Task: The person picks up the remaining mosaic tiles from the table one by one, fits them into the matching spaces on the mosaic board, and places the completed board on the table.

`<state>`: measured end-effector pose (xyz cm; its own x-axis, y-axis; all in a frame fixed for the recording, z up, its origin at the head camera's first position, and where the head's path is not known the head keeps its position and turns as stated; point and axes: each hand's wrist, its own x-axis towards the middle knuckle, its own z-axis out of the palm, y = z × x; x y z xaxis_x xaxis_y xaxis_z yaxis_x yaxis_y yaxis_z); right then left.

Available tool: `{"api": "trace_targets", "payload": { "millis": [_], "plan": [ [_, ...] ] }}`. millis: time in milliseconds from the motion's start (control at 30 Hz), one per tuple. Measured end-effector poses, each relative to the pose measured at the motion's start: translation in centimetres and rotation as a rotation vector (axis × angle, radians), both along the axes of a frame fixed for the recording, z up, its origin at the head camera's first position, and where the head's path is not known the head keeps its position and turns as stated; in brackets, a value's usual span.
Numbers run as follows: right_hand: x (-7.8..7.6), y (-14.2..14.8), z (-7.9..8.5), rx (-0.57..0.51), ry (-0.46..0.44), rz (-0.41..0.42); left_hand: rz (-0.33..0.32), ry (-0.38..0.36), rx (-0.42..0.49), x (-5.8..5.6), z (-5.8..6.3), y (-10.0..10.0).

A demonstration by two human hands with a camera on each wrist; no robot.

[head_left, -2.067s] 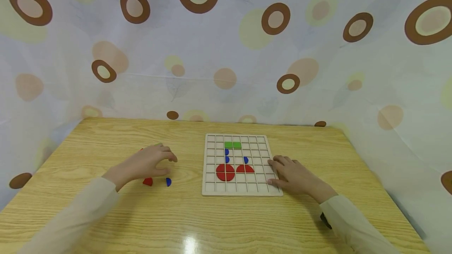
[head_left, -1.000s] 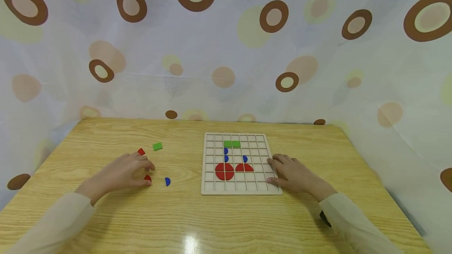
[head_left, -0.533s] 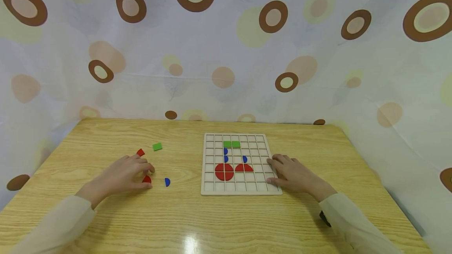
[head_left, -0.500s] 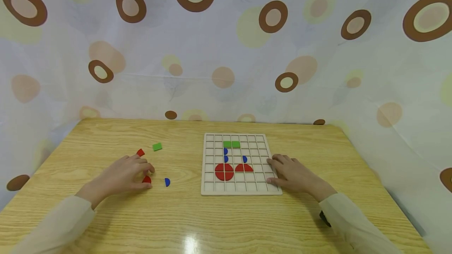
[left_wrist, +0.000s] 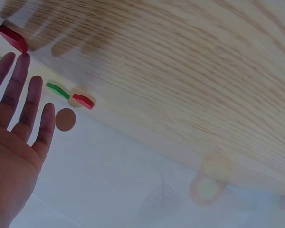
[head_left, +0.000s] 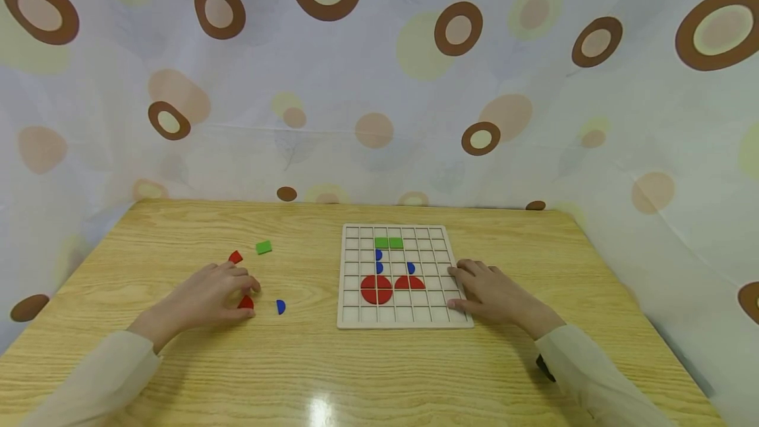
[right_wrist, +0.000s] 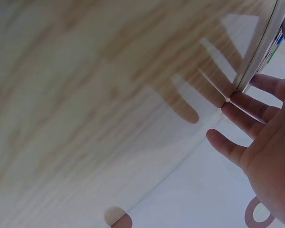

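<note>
My left hand (head_left: 207, 295) rests low over the table, its thumb and fingers around a red quarter-circle tile (head_left: 246, 303). In the left wrist view, the fingers look straight and spread beside that red tile (left_wrist: 13, 39); whether they press on it is hard to tell. A blue half-circle tile (head_left: 281, 307) lies just right of the hand. Beyond the hand are another red tile (head_left: 236, 257) and a green rectangular tile (head_left: 263, 247). My right hand (head_left: 492, 295) touches the right edge of a pale grid board (head_left: 350, 313), fingers extended.
On the board sit two green tiles (head_left: 389, 242), several blue half-circles (head_left: 379, 267), a red full circle (head_left: 376, 289) made of quarters and a red half circle (head_left: 409, 283). A patterned curtain (head_left: 379, 84) hangs behind the wooden table (head_left: 367, 374).
My left hand has moved left and down from beside the green tile to around the red quarter-circle tile, then stayed there. The right hand and the board have not moved.
</note>
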<state>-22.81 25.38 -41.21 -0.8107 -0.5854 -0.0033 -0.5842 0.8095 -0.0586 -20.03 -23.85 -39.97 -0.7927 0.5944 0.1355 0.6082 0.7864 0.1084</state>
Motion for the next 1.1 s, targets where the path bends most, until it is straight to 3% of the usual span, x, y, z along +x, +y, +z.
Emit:
{"api": "trace_targets", "payload": {
  "millis": [1100],
  "plan": [
    [-0.04,0.04,-0.18,0.001,0.002,-0.003,0.02,0.011,-0.008,0.2,-0.22,-0.05]
  ]
}}
